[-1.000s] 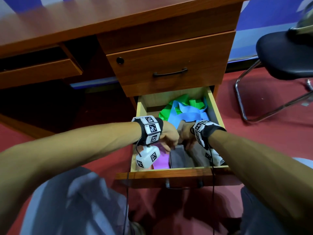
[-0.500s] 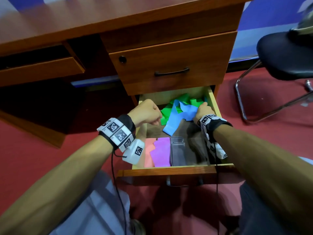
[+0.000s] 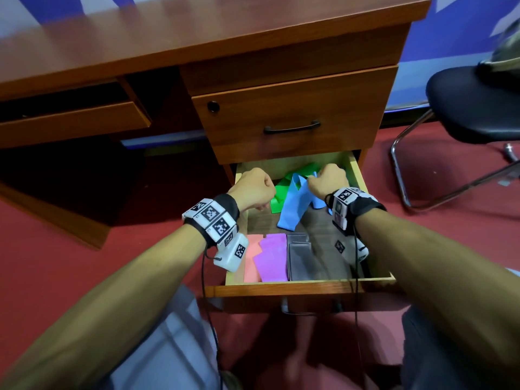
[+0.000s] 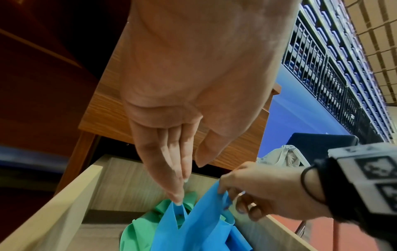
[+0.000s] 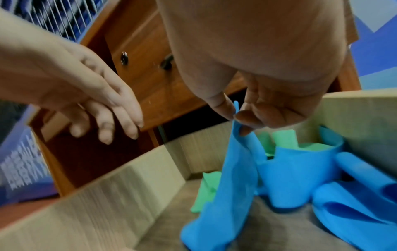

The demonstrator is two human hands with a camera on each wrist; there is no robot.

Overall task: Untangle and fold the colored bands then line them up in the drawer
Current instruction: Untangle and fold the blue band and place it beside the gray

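Observation:
The bottom drawer [image 3: 295,287] is pulled out. Along its front lie folded pink [image 3: 250,260], purple [image 3: 273,256] and grey [image 3: 299,257] bands side by side. At the back a blue band [image 3: 289,212] is tangled with a green band [image 3: 281,192]. My right hand [image 5: 235,116] pinches the top of the blue band [image 5: 232,178] between thumb and forefinger and holds it up. My left hand [image 5: 107,118] hovers over the drawer's left wall with relaxed fingers, holding nothing. In the left wrist view its fingertips [image 4: 178,198] point down just above the blue band [image 4: 199,225].
A shut drawer with a black handle [image 3: 291,128] sits right above the open one, leaving little headroom at the back. A black chair [image 3: 472,108] with a metal frame stands at the right on the red floor. The desk's leg space lies to the left.
Both hands left the grey band at the drawer front and went to the back. The right hand took hold of the blue band and raised it; the left moved up and left.

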